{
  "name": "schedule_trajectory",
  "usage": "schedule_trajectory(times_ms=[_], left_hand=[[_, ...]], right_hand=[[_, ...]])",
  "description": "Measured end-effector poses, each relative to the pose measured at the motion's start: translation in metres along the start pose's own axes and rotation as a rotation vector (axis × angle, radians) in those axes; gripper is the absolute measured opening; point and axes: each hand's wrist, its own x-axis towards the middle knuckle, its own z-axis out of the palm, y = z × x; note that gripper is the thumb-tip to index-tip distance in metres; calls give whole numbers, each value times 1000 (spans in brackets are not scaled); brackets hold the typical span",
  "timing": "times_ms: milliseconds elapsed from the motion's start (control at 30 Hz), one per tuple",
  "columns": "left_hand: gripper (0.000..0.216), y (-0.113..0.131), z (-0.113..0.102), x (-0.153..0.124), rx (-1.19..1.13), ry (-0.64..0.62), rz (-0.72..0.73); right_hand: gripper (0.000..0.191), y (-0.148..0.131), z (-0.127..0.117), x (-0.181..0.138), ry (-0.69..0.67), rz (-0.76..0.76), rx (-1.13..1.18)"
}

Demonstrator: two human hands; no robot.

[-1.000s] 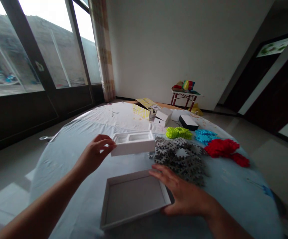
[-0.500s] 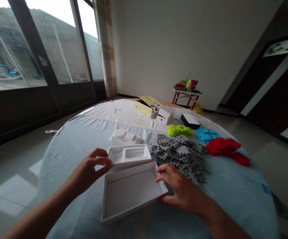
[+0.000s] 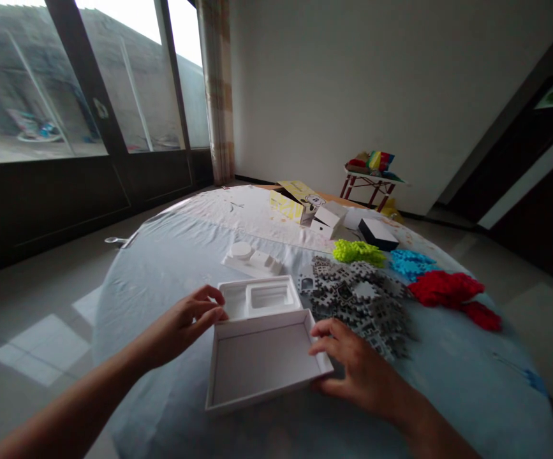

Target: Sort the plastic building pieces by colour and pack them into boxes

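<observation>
A shallow white box lid [image 3: 263,360] lies with its hollow side up, close in front of me. My right hand [image 3: 347,357] grips its right wall, thumb below and fingers over the rim. Just behind it is a white box [image 3: 270,298] with a moulded insert of two recesses. The left fingertips of my left hand [image 3: 202,317] are closed at this box's left front corner. The lid's back edge covers the box's front wall; whether they touch cannot be told. A separate white moulded tray [image 3: 252,258] sits farther back.
Grey interlocking puzzle pieces [image 3: 362,299] are heaped to the right. Beyond them lie green pieces [image 3: 360,252], blue pieces [image 3: 412,262] and red pieces [image 3: 448,290]. A black-and-white box [image 3: 377,234], a small white box [image 3: 328,220] and a yellow printed carton [image 3: 288,205] stand at the back.
The lid's back edge has come closer to the white box and now hides its front wall. Both hands keep their places on the boxes. The camera view has shifted slightly left.
</observation>
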Motion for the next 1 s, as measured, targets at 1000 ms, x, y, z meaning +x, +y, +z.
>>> schedule_trajectory(times_ms=[1000], left_hand=[[38, 1, -7, 8, -71, -46, 6]], right_hand=[[40, -2, 4, 0, -20, 48, -23]])
